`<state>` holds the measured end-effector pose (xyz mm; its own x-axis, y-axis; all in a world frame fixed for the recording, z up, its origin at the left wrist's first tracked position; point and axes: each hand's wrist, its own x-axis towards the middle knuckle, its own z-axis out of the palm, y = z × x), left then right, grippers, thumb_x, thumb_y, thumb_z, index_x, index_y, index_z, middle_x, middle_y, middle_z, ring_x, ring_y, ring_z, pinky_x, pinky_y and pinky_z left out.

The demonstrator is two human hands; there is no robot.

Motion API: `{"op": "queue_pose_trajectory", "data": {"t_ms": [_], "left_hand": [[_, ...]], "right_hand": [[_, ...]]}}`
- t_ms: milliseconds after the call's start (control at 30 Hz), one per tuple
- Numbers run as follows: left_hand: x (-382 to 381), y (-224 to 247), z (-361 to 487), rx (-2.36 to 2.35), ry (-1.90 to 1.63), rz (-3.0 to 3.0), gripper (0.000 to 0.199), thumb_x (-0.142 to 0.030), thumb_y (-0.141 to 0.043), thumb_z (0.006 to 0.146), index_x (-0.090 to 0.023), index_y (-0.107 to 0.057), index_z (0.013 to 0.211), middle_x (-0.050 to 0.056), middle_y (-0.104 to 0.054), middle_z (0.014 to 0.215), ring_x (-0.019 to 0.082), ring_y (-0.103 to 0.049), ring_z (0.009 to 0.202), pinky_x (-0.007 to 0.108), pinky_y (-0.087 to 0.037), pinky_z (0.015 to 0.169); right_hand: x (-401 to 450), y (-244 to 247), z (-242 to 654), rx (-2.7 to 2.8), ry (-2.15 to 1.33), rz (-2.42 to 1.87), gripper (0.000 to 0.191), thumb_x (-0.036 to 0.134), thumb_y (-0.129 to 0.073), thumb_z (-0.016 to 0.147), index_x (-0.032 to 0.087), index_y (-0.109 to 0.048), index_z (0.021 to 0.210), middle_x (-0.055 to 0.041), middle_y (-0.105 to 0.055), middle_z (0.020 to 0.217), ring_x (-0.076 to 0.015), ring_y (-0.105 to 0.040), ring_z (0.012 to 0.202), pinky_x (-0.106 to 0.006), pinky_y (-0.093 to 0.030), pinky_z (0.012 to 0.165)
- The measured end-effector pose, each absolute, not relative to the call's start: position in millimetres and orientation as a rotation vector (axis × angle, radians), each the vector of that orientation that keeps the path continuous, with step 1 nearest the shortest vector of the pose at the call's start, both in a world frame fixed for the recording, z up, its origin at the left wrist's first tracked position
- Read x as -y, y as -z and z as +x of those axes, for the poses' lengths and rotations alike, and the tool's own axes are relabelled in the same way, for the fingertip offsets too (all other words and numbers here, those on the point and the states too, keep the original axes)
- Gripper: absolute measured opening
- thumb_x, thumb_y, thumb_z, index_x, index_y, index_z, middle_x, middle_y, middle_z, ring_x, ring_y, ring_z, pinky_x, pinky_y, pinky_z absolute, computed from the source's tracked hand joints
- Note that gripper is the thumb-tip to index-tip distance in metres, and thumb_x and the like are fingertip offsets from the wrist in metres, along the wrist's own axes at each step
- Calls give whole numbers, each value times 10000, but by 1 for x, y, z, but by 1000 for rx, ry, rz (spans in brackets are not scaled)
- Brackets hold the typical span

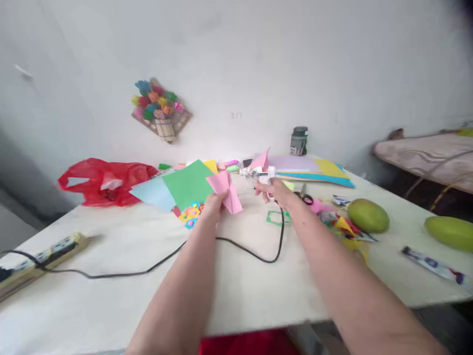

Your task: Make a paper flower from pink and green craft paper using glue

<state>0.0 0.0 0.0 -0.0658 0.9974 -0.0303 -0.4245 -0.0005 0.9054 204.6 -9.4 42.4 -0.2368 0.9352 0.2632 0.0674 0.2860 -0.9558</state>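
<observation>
Your left hand (213, 202) pinches the folded pink paper (233, 199) near its lower edge, thumb and fingers pressed together, with its two panels standing open on either side of the crease. The paper is just to the right of the green sheet (188, 182) and the small coloured pieces (190, 213), over the white table (258, 296). A light pinch close to the crease should steady it without crushing the panels.

Your right hand (279, 192) is at a white tool (272, 172), its fingers partly curled; blur hides the contact, so you cannot tell from here how firmly they close on it. The black cord (283, 229) comes down from beside that hand, bends across the table and passes behind your left forearm, so leave it slack, or it could tug at the tool or catch your arm. The scissors (305, 198) lie just beyond your right wrist, so give them room, and bring both hands closer together only slowly, with the paper's open side unobstructed
</observation>
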Motion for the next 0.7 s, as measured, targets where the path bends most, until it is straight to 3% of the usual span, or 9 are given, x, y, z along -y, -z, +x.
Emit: {"op": "queue_pose_trajectory", "data": {"t_ms": [367, 533, 700], "left_hand": [[10, -9, 0, -945, -1288, 954, 251, -212, -696, 614, -78, -618, 812, 108, -674, 707, 196, -643, 646, 281, -516, 597], [15, -13, 3, -942, -1161, 1092, 322, -300, -709, 631, -84, -626, 854, 120, -682, 744, 205, -650, 708, 253, -505, 586], [19, -15, 10, -901, -1043, 1191, 364, -346, -701, 643, -96, -626, 897, 110, -679, 777, 191, -640, 662, 250, -484, 550]], "right_hand": [[15, -47, 200, 1481, -1118, -999, 259, 318, -717, 597, 125, -580, 703, -23, -624, 571, -47, -389, 307, -203, -318, 311], [8, -42, 181, 1105, -1126, -963, 341, 208, -763, 476, 147, -540, 727, 40, -567, 499, -58, -405, 326, -201, -348, 317], [7, -37, 166, 1019, -1155, -865, 359, 225, -778, 438, 156, -490, 642, 78, -485, 443, -58, -410, 342, -202, -362, 337]]}}
